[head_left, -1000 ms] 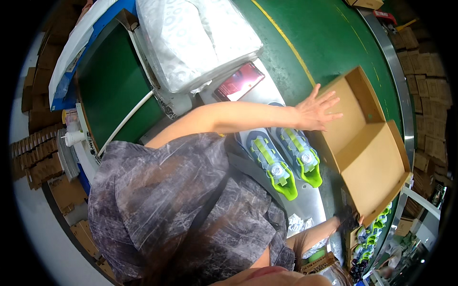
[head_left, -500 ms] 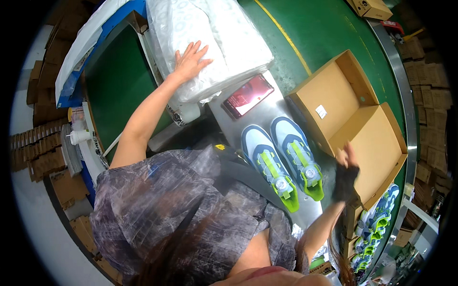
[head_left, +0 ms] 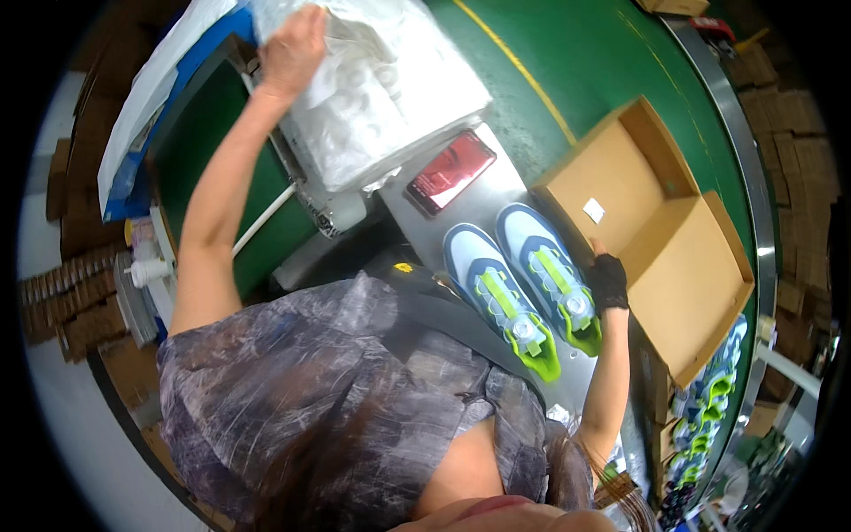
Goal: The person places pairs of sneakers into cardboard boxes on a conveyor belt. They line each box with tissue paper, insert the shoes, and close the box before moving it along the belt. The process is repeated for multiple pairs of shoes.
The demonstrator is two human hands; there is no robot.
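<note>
My left hand [head_left: 292, 49] reaches far up and grips the top of a pile of white, plastic-wrapped sheets [head_left: 390, 97]. My right hand [head_left: 607, 282], in a black fingerless glove, holds the near wall of an open brown cardboard box [head_left: 674, 239]. The box's lid is folded out to the right, and a small white tag lies inside. Just left of that hand, a pair of blue-and-white shoes with neon green straps [head_left: 523, 288] lies side by side on the metal table [head_left: 496, 199].
A dark red flat device [head_left: 450, 171] lies on the table above the shoes. A green conveyor belt [head_left: 576, 44] runs along the top. More shoes of the same kind [head_left: 709, 399] are stacked at the lower right. Flat cardboard stacks [head_left: 66, 306] stand at the left.
My left hand swung from the box over to the white pile and climbed higher on it. My right hand came up from below to the box's near wall.
</note>
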